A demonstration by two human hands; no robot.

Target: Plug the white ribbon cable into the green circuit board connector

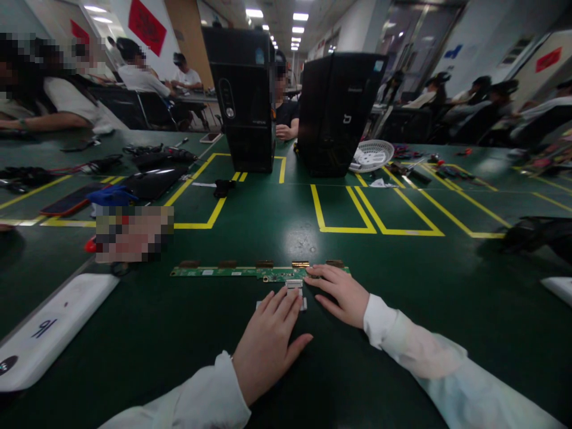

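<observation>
My left grip (272, 336) is palm down and flat, fingers together and straight, thumb spread wide, so not closed around anything. Its fingertips lie over a white connector piece (294, 285) at the near edge of the circuit board (232, 272); can't tell how hard they press. My right grip (342, 292) is also loose, fingers out, thumb apart, upper fingertips on the right part of the board, nothing clasped.

The circuit board, long, narrow and green, lies flat crosswise on the green bench (187, 345), just ahead of both grips. Brownish tabs (264, 264) stick out along its far edge.

Left of me: white rounded device (58, 333) with a dark handwritten mark, set at a slant. Beyond it, a pixelated patch, contents unreadable. Further off, a blue item (111, 195), a dark flat slab (74, 199) with a reddish edge, and tangled cables (102, 164).

Ahead, yellow tape (348, 230) marks out boxes. A small black piece (223, 188) sits near the tape. Behind stand two upright black towers, left tower (245, 101) and right tower (335, 113), with a white basket (388, 156) beside the right one. Between them, a person (288, 113) in dark clothing.
</observation>
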